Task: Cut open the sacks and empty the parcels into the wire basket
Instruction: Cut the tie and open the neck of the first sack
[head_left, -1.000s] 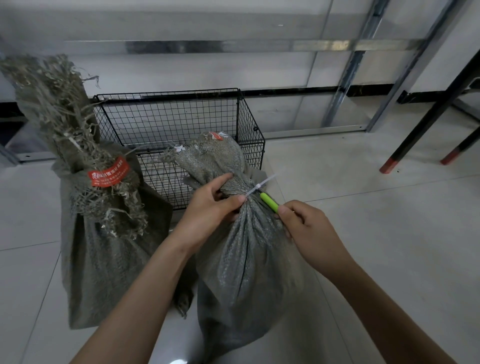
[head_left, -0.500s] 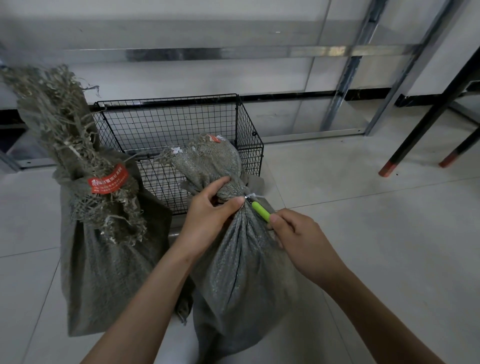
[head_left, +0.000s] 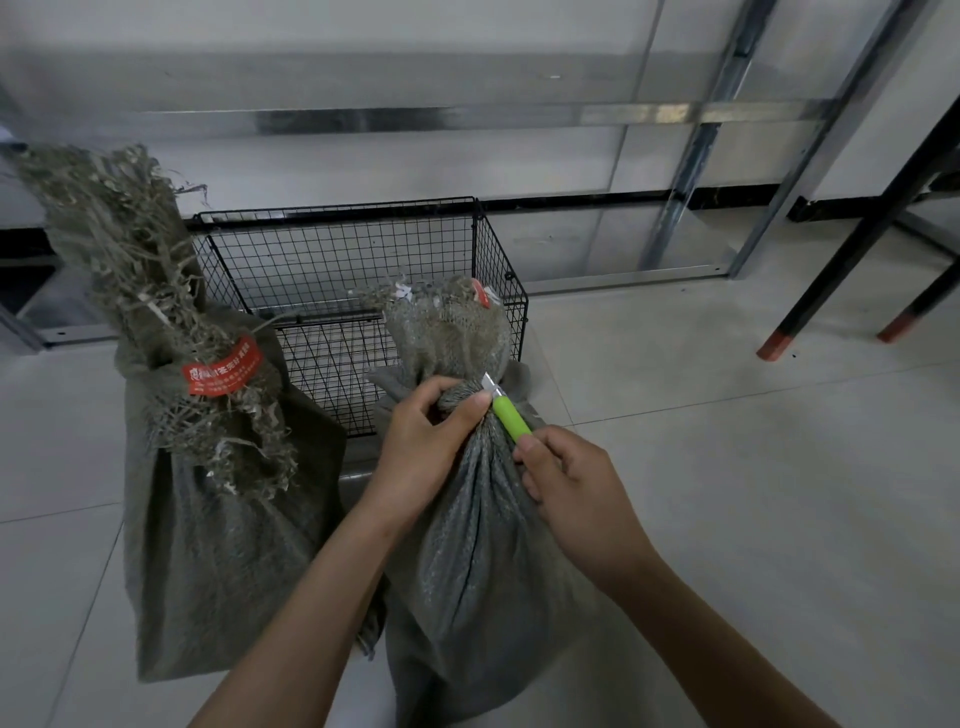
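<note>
Looking down through the head camera, we see that the right grip (head_left: 571, 483), pinching the green-handled utility knife (head_left: 511, 421), has drawn it in since a second ago. The blade then stuck out to the side of the near sack (head_left: 478, 545), and now its tip lies against the bunched neck, just beside the thumb of the left grip (head_left: 426, 431), which is clenched round that neck. We judge the cut at the tie is only starting: the sack stays closed, and no parcels show in the wire basket (head_left: 337, 244) standing just behind it on the tiled floor (head_left: 727, 467). The sack is coarse grey-green woven fabric, pleated below the neck and bulging lower down. The second sack (head_left: 218, 519) on the left has a shredded, frayed top and a red label (head_left: 222, 365). The basket is a boxy grid of thin black wire; the knife is slim, with a smooth plastic handle and a narrow steel blade.
</note>
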